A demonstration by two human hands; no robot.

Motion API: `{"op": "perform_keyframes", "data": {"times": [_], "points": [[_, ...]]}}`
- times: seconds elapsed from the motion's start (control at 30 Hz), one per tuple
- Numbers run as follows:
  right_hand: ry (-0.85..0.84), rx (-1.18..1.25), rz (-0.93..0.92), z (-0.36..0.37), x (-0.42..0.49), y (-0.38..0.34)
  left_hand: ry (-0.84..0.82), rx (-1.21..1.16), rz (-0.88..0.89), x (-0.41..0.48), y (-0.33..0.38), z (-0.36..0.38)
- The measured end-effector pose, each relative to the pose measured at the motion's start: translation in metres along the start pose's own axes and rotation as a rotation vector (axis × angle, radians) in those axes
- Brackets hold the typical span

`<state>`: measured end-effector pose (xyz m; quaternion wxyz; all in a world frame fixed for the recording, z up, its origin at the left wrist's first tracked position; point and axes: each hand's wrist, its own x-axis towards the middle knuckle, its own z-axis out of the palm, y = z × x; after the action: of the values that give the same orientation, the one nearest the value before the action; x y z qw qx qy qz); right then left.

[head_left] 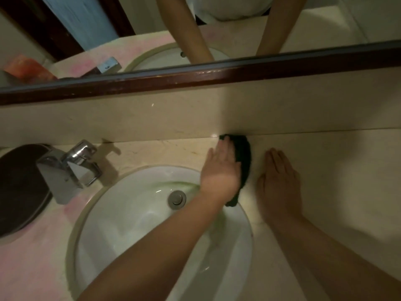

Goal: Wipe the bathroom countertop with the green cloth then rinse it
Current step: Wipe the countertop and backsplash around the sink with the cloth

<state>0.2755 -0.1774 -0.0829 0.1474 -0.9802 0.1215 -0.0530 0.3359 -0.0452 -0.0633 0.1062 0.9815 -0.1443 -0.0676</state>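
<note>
Left hand point(221, 168) flat on green cloth point(244, 157), right hand point(280, 181) flat on countertop point(338, 170).

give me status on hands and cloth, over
Left hand flat, pressing green cloth on countertop at back wall. Right hand flat on countertop, just right of cloth, not touching it. Sink to the left.

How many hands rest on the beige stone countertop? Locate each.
2. Left hand presses the dark green cloth by the backsplash; right hand lies flat just right of it. None hidden.
</note>
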Motion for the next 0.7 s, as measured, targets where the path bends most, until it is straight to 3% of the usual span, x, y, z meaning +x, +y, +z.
{"op": "perform_keyframes", "data": {"times": [0.13, 0.23, 0.33, 0.43, 0.5, 0.57, 0.63, 0.7], "points": [[-0.025, -0.059, -0.017, -0.005, 0.003, -0.004, 0.085, 0.055, -0.391, -0.014, -0.079, -0.015], [-0.041, -0.075, -0.028, -0.003, 0.004, -0.006, 0.061, 0.126, -0.541, 0.0, -0.08, -0.012], [0.011, 0.018, -0.021, 0.001, 0.005, -0.004, 0.051, 0.159, -0.312, 0.008, -0.012, 0.007], [0.051, 0.466, 0.177, -0.014, 0.007, 0.006, 0.012, 0.177, -0.009, 0.006, 0.062, 0.019], [0.051, 0.633, 0.282, -0.028, -0.002, 0.019, -0.147, 0.037, 0.153, 0.017, 0.07, 0.007], [0.076, 0.587, 0.286, -0.043, -0.01, 0.022, -0.067, -0.132, 0.248, 0.023, 0.051, -0.018], [0.12, 0.461, 0.198, -0.046, -0.009, 0.006, 0.201, -0.284, 0.034, 0.016, 0.008, -0.034], [0.067, 0.272, 0.016, -0.038, 0.005, -0.023, 0.282, -0.328, -0.257, 0.008, -0.031, -0.038]]}}
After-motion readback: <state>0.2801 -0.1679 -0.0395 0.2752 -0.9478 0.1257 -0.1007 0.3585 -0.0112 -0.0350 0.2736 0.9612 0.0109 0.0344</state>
